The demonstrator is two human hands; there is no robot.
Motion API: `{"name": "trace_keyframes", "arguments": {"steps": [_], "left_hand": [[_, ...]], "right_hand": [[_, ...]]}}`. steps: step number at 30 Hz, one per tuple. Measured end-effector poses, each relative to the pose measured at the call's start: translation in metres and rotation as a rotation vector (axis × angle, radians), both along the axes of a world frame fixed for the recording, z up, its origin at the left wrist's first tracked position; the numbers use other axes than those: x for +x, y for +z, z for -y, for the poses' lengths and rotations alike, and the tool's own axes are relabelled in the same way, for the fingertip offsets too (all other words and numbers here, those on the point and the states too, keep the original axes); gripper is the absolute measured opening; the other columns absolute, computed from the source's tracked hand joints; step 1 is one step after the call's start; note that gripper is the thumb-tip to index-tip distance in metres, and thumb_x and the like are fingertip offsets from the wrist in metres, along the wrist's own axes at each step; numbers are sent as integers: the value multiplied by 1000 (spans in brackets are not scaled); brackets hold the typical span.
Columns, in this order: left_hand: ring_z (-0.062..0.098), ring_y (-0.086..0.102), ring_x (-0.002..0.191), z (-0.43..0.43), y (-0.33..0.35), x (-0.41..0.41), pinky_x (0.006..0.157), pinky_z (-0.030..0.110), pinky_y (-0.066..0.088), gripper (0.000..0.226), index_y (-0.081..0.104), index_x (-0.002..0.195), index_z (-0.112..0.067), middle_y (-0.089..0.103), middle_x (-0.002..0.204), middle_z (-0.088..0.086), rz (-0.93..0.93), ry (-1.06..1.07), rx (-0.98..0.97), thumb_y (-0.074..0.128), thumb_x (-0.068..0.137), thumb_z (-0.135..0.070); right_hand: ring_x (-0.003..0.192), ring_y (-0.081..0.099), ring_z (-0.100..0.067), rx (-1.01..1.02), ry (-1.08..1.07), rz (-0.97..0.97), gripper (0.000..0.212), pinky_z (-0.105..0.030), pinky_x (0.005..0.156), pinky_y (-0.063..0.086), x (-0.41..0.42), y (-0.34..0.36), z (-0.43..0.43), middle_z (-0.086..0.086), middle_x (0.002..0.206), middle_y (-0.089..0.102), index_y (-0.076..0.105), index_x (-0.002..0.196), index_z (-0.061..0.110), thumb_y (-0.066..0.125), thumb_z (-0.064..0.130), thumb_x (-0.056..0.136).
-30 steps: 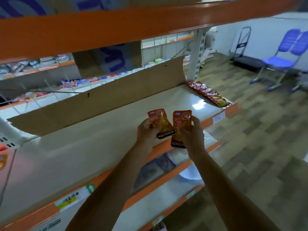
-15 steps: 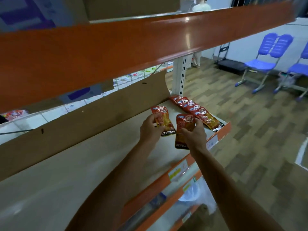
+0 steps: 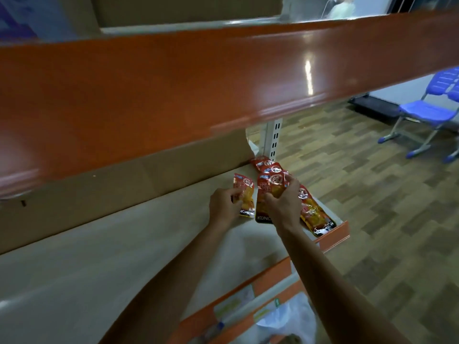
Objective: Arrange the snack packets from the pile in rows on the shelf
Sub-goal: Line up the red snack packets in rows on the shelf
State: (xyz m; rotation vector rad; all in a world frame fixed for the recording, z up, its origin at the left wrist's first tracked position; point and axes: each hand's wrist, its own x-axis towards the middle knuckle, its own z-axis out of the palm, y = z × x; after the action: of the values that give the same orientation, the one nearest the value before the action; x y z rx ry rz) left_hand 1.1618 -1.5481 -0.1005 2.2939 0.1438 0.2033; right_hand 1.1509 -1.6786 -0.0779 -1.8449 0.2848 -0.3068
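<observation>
Done so far: one row of snack packets (image 3: 311, 212) lay along the right end of the shelf (image 3: 124, 256), overlapping from the back corner by the white upright (image 3: 273, 142) to the orange front edge (image 3: 334, 234).
In hand: two more packets were at the shelf, just left of that row, which looked like the start of a second row.
Left hand: the left hand (image 3: 224, 207) gripped the left packet (image 3: 244, 192), fingers curled round its side, with the packet's lower end at or just above the shelf surface.
Right hand: the right hand (image 3: 283, 202) clasped the right packet (image 3: 262, 194), fingers spread over its face, close against the finished row.
Set down or not: I could not tell whether either packet was already resting flat.
Left to do: most of the shelf, from the hands to the left end, was bare, so by my judgement the task was at an early stage.
Pile: not in view, so the number of packets remaining could not be judged.
Readable writing: the black band at the left packet's foot showed "NCHEW" and the right packet's showed "KONC", likely the same brand name.
Unreadable writing: the round white emblems on the red tops, the white lettering on the front packet of the row, and the price label (image 3: 234, 304) on the front edge were too blurred.
Behind: a cardboard panel (image 3: 149, 180) lined the shelf's back edge.
</observation>
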Motion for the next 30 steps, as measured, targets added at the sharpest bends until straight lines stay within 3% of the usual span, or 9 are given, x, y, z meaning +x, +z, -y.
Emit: {"name": "trace_keyframes", "arguments": {"steps": [2,9,13,14,18,22,24,27,30], "left_hand": [[19,62,103,10,-5,10,91,25,47,35,68,119,-21,67,117,7,-32,42,32,68,84,-15],[31,59,104,35,-11,45,90,31,45,32,66,119,-21,51,121,12,-74,201,180,67,88,-25],[30,59,104,43,-15,60,90,32,45,31,65,120,-22,52,121,13,-78,216,222,64,90,-27],[30,59,104,44,-15,62,90,32,45,31,65,121,-22,52,121,13,-79,223,234,63,90,-27],[31,58,103,48,-16,71,90,31,44,34,62,125,-26,50,120,13,-94,252,264,62,91,-30],[28,56,108,47,-17,78,93,32,44,36,62,125,-28,50,121,11,-98,259,282,64,89,-32],[27,53,112,47,-16,79,95,33,42,37,60,128,-28,49,125,10,-86,267,297,62,91,-33],[24,56,108,51,-10,75,90,31,44,30,63,123,-22,60,117,6,97,289,211,52,97,-32],[8,64,92,60,-1,69,74,10,46,26,66,115,-23,67,93,-14,228,253,-106,55,95,-34]], "right_hand": [[93,60,-21,-30,52,10,63,-35,77,53,12,1,8,0,103,51,35,135,15,65,2,81],[97,63,-25,15,175,51,60,-46,83,55,49,1,34,-10,111,60,37,133,17,64,4,82],[91,60,-17,-38,184,79,59,-5,66,44,69,4,48,-9,114,60,41,132,18,66,4,80],[90,59,-17,-47,196,77,59,-4,63,42,73,5,51,-9,113,61,42,131,18,66,4,80],[90,60,-20,-62,254,64,57,-28,75,48,84,6,57,-11,106,62,43,130,16,64,3,79],[78,57,-12,-73,290,67,55,-14,61,41,92,5,57,-3,96,61,42,130,16,64,4,80],[77,56,-11,-69,310,68,56,-16,63,40,95,5,57,0,93,59,42,131,16,63,3,81],[81,59,-13,-50,341,70,54,-13,62,40,99,5,55,-1,96,61,41,130,17,63,5,82],[78,58,-10,-42,360,77,52,-3,56,40,101,6,50,-1,98,60,42,128,17,64,6,82]]}}
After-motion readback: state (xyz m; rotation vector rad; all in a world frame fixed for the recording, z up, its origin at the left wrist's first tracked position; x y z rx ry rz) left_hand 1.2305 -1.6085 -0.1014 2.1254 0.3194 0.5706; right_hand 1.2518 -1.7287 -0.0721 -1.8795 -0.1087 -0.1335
